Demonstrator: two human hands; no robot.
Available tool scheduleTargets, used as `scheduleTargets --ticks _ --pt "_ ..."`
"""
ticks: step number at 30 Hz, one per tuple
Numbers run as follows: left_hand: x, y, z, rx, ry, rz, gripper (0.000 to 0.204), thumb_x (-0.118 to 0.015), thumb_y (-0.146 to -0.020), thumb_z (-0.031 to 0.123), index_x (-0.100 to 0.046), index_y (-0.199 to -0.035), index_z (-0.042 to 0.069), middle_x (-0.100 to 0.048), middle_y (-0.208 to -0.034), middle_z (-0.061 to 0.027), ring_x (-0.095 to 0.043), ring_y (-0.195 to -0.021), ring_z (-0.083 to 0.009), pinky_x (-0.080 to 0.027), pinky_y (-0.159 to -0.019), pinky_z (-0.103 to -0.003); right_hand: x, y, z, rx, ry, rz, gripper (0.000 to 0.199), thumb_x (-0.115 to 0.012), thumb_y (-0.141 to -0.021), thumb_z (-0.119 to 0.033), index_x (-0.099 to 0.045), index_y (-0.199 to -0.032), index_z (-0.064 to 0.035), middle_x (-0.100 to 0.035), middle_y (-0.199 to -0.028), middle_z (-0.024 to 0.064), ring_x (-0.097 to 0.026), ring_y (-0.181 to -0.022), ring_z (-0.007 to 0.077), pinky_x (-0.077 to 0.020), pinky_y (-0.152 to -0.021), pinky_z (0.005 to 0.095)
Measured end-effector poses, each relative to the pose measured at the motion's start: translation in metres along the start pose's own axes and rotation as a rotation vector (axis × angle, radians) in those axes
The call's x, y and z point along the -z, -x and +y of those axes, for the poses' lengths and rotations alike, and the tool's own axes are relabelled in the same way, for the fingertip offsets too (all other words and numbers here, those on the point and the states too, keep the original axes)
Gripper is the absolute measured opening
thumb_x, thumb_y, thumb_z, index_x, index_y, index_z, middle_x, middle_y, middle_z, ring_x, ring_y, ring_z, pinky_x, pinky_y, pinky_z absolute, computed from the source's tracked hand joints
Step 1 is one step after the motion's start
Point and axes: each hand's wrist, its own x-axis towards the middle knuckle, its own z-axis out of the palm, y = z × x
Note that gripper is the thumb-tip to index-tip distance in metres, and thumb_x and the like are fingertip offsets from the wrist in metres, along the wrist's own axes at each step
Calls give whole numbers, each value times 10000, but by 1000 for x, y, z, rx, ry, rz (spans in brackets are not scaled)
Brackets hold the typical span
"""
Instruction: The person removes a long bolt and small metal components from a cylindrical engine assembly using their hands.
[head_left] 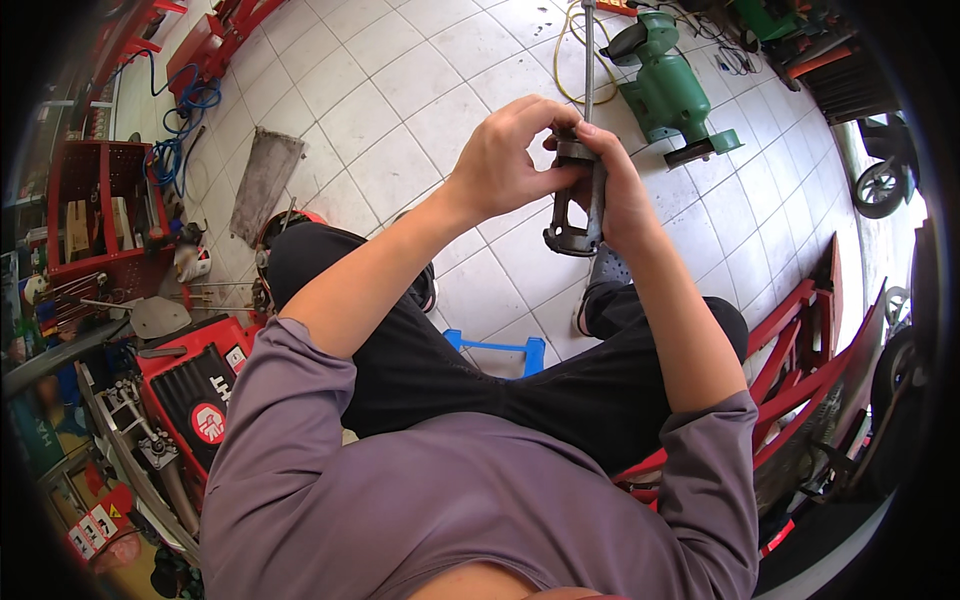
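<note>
I hold a dark grey metal part (572, 215) with open slots and a long thin steel rod (588, 60) rising from its top, above my knees. My right hand (622, 190) wraps the part's right side and grips it. My left hand (505, 155) reaches across from the left, fingertips pinching the top of the part where the rod enters. I sit with dark trousers and a purple long-sleeved shirt, over a white tiled floor (400, 110).
A green bench grinder (670, 90) sits on the tiles beyond my hands, beside a yellow cable (563, 60). A blue stool (500, 350) shows between my legs. Red tool cabinet (100, 210) and open toolbox (195, 385) at left; red metal frames (800, 340) at right; blue hose (185, 115).
</note>
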Motion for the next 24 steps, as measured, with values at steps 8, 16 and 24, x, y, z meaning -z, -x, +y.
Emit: scheduleTargets --ticks 8,16,24 --pt "-7 -1 0 -150 39 70 415 -818 -622 -26 -644 -985 73 -688 -990 -83 -664 -923 -231 -542 -808 -333 -2 6 1 196 67 36 425 -725 -836 -350 -579 -1036 -4 -588 -798 17 -551 -681 84 -451 -590 227" --pt "-8 2 -5 -206 33 120 365 -839 -662 16 -632 -956 79 -681 -1028 -86 -664 -946 -230 -552 -788 -327 -6 9 0 340 205 60 474 -789 -782 -273 -568 -1078 23 -616 -852 29 -568 -730 74 -463 -635 219" --pt "-18 5 -2 -25 263 109 552 -743 -755 18 -486 -1243 54 -608 -1220 -124 -602 -1094 -231 -487 -940 -345 -11 16 -9 582 301 122 556 -843 -708 -194 -542 -1116 35 -656 -916 61 -608 -810 86 -515 -745 244"
